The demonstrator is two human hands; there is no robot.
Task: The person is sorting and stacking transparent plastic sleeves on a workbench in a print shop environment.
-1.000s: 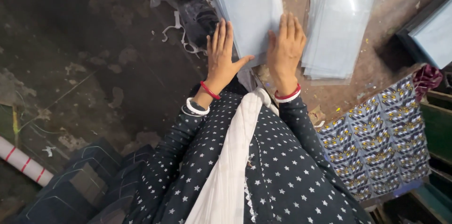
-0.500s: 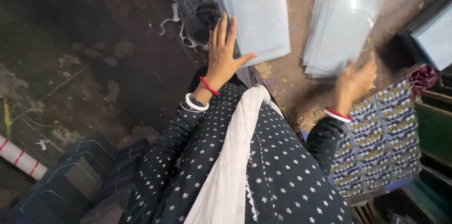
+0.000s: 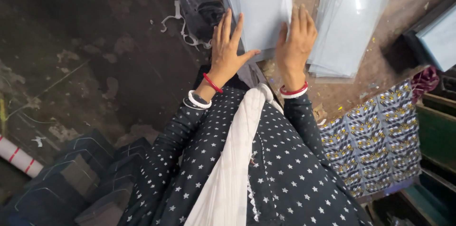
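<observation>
My left hand [image 3: 227, 48] lies flat with fingers spread against the left edge of a stack of pale blue sheets [image 3: 263, 2] on the brown table [image 3: 375, 83]. My right hand [image 3: 295, 40] rests flat on the lower right part of the same stack, fingers together and pointing away. Both wrists carry red and white bangles. Just right of my right hand lies a second pile of clear plastic sleeves [image 3: 349, 24], fanned slightly.
A dark tray with more pale blue sheets [image 3: 437, 33] sits at the far right. A patterned blue and yellow cloth [image 3: 375, 140] hangs off the table edge. White strips [image 3: 183, 31] lie on the dark floor, and dark crates [image 3: 71, 178] stand at lower left.
My right hand has come back from the plastic sleeve pile at the right and now lies on the blue sheet stack. My left hand has stayed at the stack's left edge.
</observation>
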